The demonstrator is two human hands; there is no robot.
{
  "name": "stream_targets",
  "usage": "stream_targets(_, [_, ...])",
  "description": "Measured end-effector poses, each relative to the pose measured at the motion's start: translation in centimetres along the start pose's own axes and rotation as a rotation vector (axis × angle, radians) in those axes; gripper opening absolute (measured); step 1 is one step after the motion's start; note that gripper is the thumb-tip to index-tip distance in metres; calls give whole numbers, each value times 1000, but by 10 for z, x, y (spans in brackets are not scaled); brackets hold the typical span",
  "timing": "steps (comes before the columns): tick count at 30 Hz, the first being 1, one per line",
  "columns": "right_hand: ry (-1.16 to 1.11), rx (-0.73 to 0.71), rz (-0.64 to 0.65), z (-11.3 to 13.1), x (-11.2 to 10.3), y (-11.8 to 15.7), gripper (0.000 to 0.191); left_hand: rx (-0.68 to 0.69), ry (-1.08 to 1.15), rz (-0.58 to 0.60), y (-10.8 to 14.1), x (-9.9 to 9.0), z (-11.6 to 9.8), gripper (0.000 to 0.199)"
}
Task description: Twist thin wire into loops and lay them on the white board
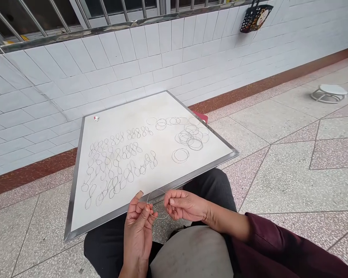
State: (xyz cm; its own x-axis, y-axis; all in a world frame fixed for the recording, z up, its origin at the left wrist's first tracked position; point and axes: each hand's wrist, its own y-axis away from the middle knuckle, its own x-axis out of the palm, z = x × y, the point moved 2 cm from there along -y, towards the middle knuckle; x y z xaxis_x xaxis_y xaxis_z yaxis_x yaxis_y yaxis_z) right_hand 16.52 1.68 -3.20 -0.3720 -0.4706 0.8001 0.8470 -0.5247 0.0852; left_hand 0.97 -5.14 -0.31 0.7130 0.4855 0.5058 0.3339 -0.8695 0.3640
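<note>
Between my two hands, just in front of the table's near edge, is a thin wire ring (159,218). The thumb and fingers of my left hand (140,218) pinch its left side, and a tan wrap covers one of that hand's fingertips. On the ring's right side, my right hand (182,204) pinches it between thumb and fingers. Beyond them, rows of wire loops twisted into figure-eights (114,187) lie on the left half of the white table (127,112). Round wire rings (180,155) lie overlapping on the right half.
A small white and red figurine (96,118) stands at the table's far left corner. The table meets a white tiled wall (127,73). Something red (201,116) shows past the right edge. A low white stool (330,92) stands on the floor, and a black basket (255,17) hangs on the wall.
</note>
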Motion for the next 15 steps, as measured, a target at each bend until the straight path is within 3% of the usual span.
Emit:
stream_targets(12, [126, -75, -11, -8, 5, -6, 32, 192, -237, -2, 7, 3, -4, 56])
stream_targets(15, [166, -87, 21, -7, 7, -6, 41, 200, -287, 22, 8, 3, -3, 57])
